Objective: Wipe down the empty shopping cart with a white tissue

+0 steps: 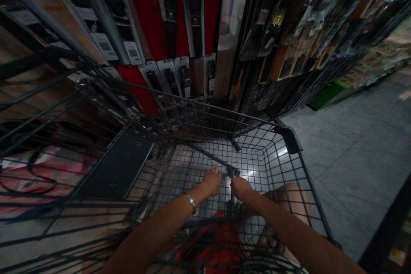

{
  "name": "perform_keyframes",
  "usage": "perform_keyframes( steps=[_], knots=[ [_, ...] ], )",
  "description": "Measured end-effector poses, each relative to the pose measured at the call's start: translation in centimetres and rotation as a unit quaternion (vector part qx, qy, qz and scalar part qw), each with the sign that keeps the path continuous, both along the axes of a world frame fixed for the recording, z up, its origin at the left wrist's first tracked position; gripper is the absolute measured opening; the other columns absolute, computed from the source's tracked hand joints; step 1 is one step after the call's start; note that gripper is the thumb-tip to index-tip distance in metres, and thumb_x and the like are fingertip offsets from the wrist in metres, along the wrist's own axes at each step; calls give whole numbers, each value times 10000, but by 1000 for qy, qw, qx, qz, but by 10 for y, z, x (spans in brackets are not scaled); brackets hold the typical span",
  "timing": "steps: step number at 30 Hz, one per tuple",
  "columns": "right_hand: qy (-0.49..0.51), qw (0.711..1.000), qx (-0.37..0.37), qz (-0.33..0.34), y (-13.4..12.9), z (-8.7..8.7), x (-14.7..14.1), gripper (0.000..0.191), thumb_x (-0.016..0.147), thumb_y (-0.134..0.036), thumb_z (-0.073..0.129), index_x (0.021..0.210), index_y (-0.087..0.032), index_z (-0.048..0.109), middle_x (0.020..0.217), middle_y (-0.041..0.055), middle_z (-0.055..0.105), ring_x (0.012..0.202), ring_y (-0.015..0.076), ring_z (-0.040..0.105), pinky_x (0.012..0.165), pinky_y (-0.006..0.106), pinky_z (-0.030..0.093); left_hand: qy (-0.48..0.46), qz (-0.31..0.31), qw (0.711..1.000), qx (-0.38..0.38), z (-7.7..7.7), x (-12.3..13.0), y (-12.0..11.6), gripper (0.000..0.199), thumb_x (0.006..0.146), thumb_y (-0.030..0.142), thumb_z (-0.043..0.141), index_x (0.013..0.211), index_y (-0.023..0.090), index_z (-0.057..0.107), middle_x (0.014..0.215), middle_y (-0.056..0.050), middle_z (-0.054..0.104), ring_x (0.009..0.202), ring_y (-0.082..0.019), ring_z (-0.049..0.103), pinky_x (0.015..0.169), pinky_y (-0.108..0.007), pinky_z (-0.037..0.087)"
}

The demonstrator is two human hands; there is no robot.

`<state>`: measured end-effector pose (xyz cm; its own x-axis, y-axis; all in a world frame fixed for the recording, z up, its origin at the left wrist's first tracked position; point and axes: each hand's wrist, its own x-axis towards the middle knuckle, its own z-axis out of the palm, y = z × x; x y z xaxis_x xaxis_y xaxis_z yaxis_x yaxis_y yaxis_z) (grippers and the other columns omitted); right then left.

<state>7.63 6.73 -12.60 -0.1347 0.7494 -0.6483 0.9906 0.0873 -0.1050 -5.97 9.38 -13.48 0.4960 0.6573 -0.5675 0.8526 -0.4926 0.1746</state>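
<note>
Both my arms reach down into a dark wire shopping cart (293,139). My left hand (212,181), with a silver bracelet (190,202) on its wrist, is low over the mesh floor of the basket; its fingers point forward, apart, and nothing shows in them. Just to its right, my right hand (240,188) is closed, fingers curled in, beside a dark bar (233,170) at the basket's bottom. Whether it grips the bar or something small is hidden. Through the wires below the hands shows an orange-red cloth or bag (221,244).
A rack of packaged kitchen knives (194,13) on red backing stands ahead, with more hanging packages (272,30) to its right. A black panel (118,165) is on the cart's left part, near pink fabric (58,175). Grey tiled floor (349,154) lies right.
</note>
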Motion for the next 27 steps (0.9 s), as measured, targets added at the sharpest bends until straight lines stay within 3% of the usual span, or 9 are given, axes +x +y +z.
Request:
perform_keyframes(
  steps=[7,12,18,21,27],
  knots=[
    [7,999,25,-34,2,2,4,248,846,-149,481,968,-85,687,1079,208,648,990,238,640,789,290,501,11,-18,1000,-4,-9,4,-12,818,631,103,613,1385,80,298,1435,-211,329,1322,-306,316,1036,-395,363],
    [1,999,15,-36,16,4,15,186,794,-196,587,935,-129,688,988,130,684,969,226,642,770,252,486,11,-14,999,-33,-19,3,-13,994,572,143,648,1441,83,170,1504,-204,181,1371,-335,196,1058,-432,336],
    [-46,987,145,-58,44,14,37,295,830,-35,433,1060,-99,605,1092,156,600,968,202,620,774,252,468,-5,0,999,-48,-22,-2,-15,1025,574,149,647,1451,59,124,1520,-197,123,1389,-334,133,1092,-430,285],
    [-48,979,186,-72,52,15,46,274,854,-78,434,1087,-95,578,1137,165,548,1019,214,582,789,271,465,-5,1,999,-48,-21,-2,-16,1024,582,159,639,1453,57,110,1522,-192,114,1390,-334,129,1086,-443,291],
    [16,993,108,-52,53,2,52,221,811,-136,519,996,-84,630,1079,151,579,942,179,588,820,252,432,27,-14,999,-40,-21,0,-18,1015,575,158,654,1442,23,143,1514,-213,128,1393,-326,120,1091,-433,281]
  ],
)
